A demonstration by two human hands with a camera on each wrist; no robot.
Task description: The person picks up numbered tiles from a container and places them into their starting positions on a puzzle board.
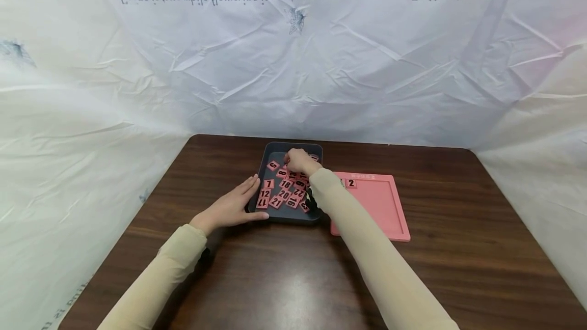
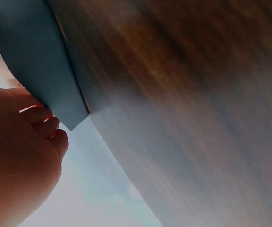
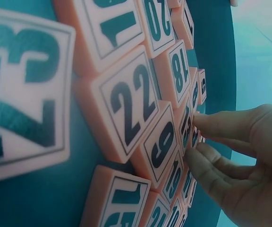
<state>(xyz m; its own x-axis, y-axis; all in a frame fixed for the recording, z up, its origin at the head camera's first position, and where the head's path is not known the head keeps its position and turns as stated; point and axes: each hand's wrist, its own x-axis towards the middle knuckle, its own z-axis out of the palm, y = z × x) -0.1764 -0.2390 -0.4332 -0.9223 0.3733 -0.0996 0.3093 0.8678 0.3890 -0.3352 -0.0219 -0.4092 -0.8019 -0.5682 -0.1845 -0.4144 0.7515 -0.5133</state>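
Observation:
A dark grey tray (image 1: 285, 214) on the table holds several loose pink number tiles (image 1: 275, 201). My left hand (image 1: 227, 207) rests against the tray's left side with fingers extended, its thumb along the near edge. In the left wrist view, the fingers lie beside the tray's outer wall (image 2: 41, 56). My right hand (image 1: 300, 161) reaches down into the tray's far part. In the right wrist view, its thumb and a finger (image 3: 221, 124) pinch at a tile in the cluster; its number is partly hidden. Tiles 22 (image 3: 131, 104) and 9 (image 3: 160, 146) lie nearby.
Right of the tray lies a pink framed board (image 1: 378, 208), partly covered by my right forearm. A tile marked 2 (image 1: 351, 183) sits at its top left, beside another half-hidden tile. Wrinkled white sheeting (image 1: 275, 80) surrounds the brown wooden table (image 1: 458, 228).

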